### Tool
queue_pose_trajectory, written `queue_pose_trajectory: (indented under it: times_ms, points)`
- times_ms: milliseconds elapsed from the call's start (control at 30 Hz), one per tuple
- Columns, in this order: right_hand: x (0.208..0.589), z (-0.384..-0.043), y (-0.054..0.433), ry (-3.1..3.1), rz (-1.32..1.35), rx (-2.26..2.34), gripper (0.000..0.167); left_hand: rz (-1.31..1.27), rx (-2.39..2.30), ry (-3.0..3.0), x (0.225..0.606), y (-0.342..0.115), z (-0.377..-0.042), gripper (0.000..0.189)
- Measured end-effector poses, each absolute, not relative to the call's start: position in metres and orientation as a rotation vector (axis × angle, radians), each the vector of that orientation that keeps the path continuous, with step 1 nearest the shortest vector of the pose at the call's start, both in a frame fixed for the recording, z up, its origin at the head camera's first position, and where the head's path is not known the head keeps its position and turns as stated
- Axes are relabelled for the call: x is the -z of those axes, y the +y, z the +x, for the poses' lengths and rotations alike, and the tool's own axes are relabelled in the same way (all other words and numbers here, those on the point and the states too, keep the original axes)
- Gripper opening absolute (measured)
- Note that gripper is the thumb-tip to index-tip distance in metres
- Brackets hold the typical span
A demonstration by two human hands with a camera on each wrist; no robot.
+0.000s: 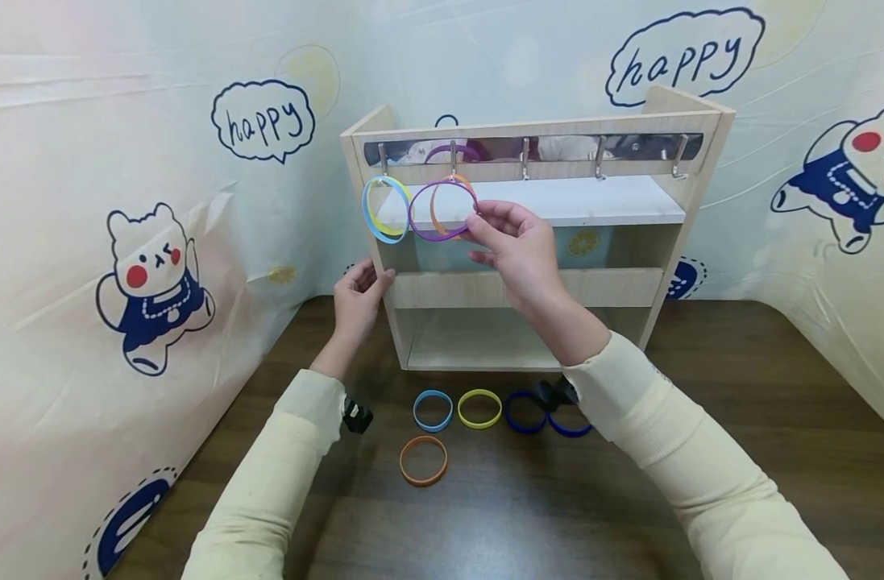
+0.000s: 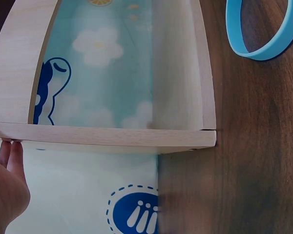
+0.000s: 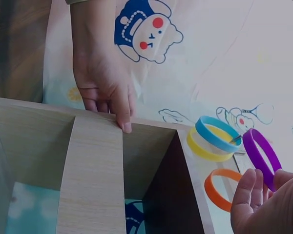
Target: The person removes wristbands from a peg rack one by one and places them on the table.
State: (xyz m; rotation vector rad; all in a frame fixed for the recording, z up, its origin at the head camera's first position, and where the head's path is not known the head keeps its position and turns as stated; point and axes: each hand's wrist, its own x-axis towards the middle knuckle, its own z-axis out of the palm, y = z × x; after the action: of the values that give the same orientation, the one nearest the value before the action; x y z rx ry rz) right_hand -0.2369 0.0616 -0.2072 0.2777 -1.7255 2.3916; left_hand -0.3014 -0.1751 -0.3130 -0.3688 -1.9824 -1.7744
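My right hand pinches a purple silicone wristband by its right side, between thumb and fingers. In the head view the band's top overlaps the tip of the second hook from the left. Behind it an orange wristband hangs on that hook. A light blue wristband and a yellow wristband hang together on the leftmost hook. Lower down, my left hand holds the left side panel of the wooden shelf, thumb over the front edge and fingers on the outer side.
On the brown table before the shelf lie a blue wristband, a yellow one, two dark blue ones and an orange one. Three more hooks on the metal strip carry nothing. Printed cloth surrounds the table.
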Motion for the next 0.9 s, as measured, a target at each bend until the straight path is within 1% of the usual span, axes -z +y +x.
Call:
queue_pose_trajectory:
  times_ms: [300,533,900]
  points:
    - [0.220,-0.227,0.066,-1.809,0.301,-2.390,0.037,-0.359,1.767,-1.995,0.312,-0.175,-0.300,0.037]
    - [0.238,-0.219,0.073,-1.880,0.309,-2.376,0.029,-0.353,1.762,-1.994,0.310,-0.174,-0.298,0.037]
    - [0.270,-0.210,0.087,-1.965,0.290,-2.428,0.027,-0.336,1.757,-2.015,0.310,-0.173,-0.299,0.036]
